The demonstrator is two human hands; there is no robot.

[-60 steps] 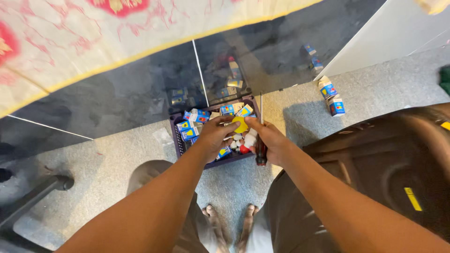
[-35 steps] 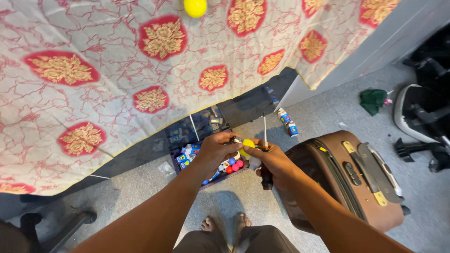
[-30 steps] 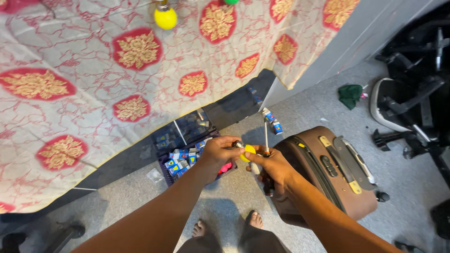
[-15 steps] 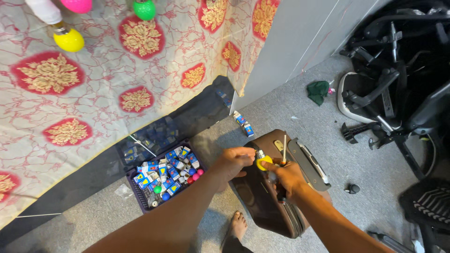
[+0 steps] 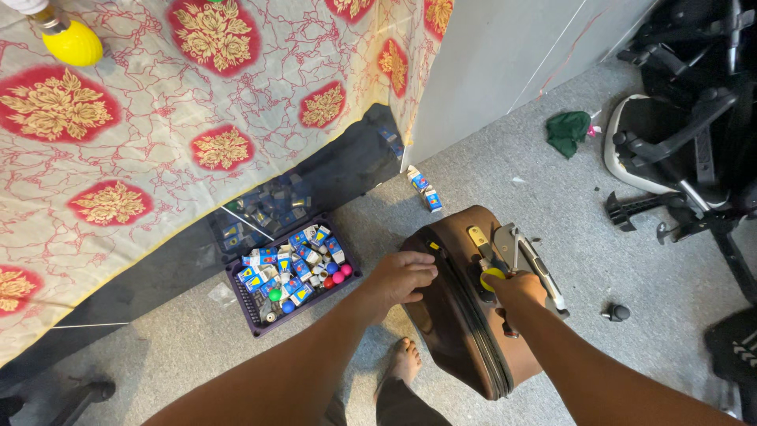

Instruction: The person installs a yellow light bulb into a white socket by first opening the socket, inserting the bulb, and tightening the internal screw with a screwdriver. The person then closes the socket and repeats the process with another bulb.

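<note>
We see our right hand [image 5: 516, 289] closed around a small yellow bulb [image 5: 492, 277]; our left hand [image 5: 404, 275] hangs half-open beside the brown suitcase [image 5: 461, 331], bare grey floor [image 5: 552, 189] beyond.

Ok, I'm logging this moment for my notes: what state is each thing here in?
Brown hard-shell suitcase: upright on the floor, zipped shut.
Dark plastic crate: open-topped, full of small boxes and coloured bulbs.
Small yellow bulb: held in the right hand.
Left hand: empty, fingers resting on the suitcase edge.
Green cloth: crumpled on the floor.
Black office chair: tipped over.
</note>
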